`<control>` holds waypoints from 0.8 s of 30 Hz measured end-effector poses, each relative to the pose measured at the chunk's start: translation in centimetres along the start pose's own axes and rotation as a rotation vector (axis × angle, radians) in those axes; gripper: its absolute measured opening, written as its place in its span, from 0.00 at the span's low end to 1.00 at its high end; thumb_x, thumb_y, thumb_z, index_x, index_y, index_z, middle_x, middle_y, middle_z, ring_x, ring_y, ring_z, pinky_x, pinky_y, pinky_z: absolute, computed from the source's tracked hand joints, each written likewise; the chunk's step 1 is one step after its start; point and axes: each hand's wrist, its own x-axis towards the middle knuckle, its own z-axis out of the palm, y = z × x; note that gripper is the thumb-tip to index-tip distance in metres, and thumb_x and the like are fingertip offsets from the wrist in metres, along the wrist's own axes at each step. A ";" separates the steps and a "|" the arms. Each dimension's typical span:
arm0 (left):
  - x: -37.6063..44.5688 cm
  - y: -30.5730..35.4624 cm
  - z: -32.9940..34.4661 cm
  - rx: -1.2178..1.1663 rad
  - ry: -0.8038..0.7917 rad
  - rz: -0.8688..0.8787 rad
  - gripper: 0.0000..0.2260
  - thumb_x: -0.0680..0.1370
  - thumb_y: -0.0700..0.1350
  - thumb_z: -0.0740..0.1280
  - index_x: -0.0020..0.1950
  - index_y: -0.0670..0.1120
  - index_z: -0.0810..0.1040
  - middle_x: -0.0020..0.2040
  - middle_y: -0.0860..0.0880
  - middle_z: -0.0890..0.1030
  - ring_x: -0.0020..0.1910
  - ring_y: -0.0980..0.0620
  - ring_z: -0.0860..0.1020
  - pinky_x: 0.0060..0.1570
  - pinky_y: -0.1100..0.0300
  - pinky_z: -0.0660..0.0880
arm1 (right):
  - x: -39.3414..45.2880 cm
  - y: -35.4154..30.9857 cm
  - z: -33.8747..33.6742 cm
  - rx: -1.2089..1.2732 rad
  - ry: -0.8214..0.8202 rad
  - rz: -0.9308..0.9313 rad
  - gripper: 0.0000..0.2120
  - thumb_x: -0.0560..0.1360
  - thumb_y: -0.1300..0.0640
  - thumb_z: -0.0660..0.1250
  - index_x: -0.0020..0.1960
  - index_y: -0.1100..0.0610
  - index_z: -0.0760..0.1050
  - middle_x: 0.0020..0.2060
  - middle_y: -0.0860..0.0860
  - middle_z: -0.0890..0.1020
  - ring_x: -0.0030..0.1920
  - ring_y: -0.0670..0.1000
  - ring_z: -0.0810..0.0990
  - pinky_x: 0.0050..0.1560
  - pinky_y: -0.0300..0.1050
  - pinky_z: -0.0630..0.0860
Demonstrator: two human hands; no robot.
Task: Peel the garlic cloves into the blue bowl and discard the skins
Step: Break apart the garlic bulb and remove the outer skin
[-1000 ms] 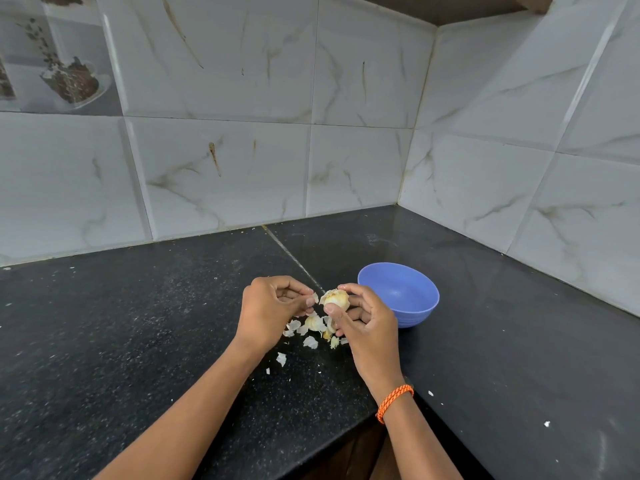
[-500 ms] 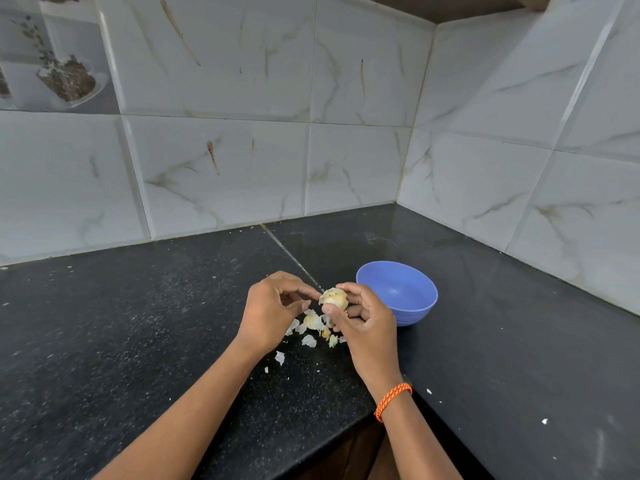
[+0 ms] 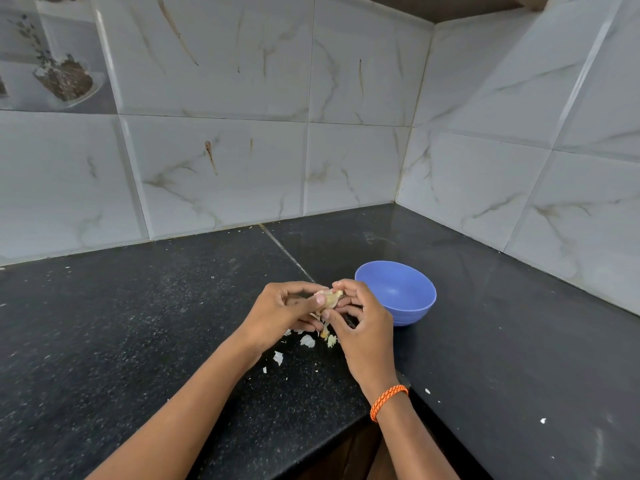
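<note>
Both hands, left hand [image 3: 277,315] and right hand [image 3: 363,327], pinch 1 pale, half-peeled garlic clove [image 3: 329,299].

The counter [image 3: 138,323] is seen as dark speckled stone, polished, with a glossier sheen on the right slab towards the far corner. The wall tiles [image 3: 221,174] are finished in smooth, glazed white with brown marble-like veining. The bowl [image 3: 412,306] looks to be blue plastic, smooth and faintly satin. The garlic [image 3: 330,299] is covered in dry, papery skin, and thin papery flakes [image 3: 307,341] are scattered on the stone. A braided orange cord bracelet [image 3: 388,401] is worn on the right wrist.
</note>
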 end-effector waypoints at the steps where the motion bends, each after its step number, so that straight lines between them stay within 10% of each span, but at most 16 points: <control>1: 0.0 0.0 0.0 -0.025 0.005 0.007 0.12 0.82 0.45 0.75 0.65 0.47 0.86 0.51 0.39 0.89 0.50 0.36 0.88 0.54 0.51 0.86 | 0.0 0.0 0.0 0.020 0.000 -0.007 0.20 0.76 0.68 0.77 0.61 0.48 0.81 0.55 0.43 0.85 0.55 0.49 0.86 0.56 0.42 0.84; 24: -0.1 -0.4 0.3 0.181 0.123 0.264 0.16 0.76 0.35 0.80 0.59 0.49 0.84 0.55 0.49 0.88 0.53 0.50 0.88 0.59 0.50 0.85 | -0.2 -0.1 -0.3 0.104 0.051 0.024 0.05 0.82 0.62 0.73 0.53 0.53 0.84 0.46 0.47 0.88 0.46 0.52 0.89 0.48 0.50 0.87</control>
